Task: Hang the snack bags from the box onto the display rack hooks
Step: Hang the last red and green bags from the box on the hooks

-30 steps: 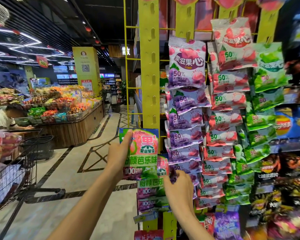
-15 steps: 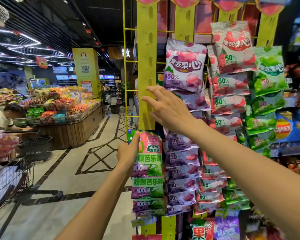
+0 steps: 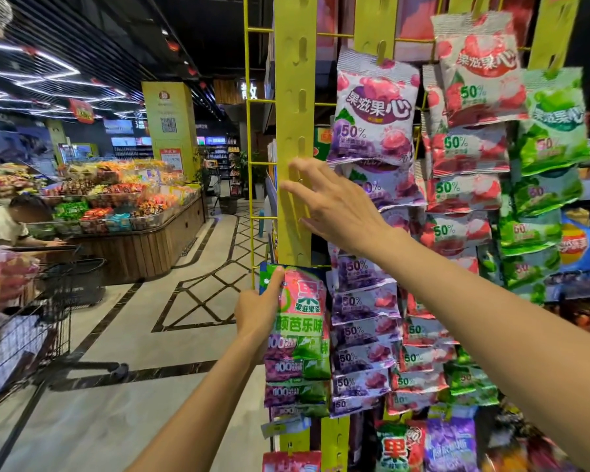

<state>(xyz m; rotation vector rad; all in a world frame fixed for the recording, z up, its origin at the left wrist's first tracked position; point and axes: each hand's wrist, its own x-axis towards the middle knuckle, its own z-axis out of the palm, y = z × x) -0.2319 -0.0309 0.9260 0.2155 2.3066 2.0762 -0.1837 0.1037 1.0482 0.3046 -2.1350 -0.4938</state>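
A yellow hanging strip (image 3: 293, 131) of the display rack runs down the middle, its upper slots bare. My left hand (image 3: 258, 310) grips a green and pink snack bag (image 3: 302, 311) by its top left corner, at the top of a column of like bags low on that strip. My right hand (image 3: 334, 206) is raised higher, fingers spread, touching the strip's bare part beside a purple snack bag (image 3: 375, 107). Columns of purple, red (image 3: 477, 69) and green bags (image 3: 556, 124) hang to the right. The box is not in view.
A shopping cart (image 3: 24, 321) holding red bags stands at the left. Behind it a wooden produce island (image 3: 140, 243) holds packed goods, with a person bent beside it. An open tiled aisle runs between cart and rack. More snack packs fill the far right shelves.
My right hand rose from the low bags up to the bare part of the strip. My left hand kept hold of the green and pink bag near the strip.
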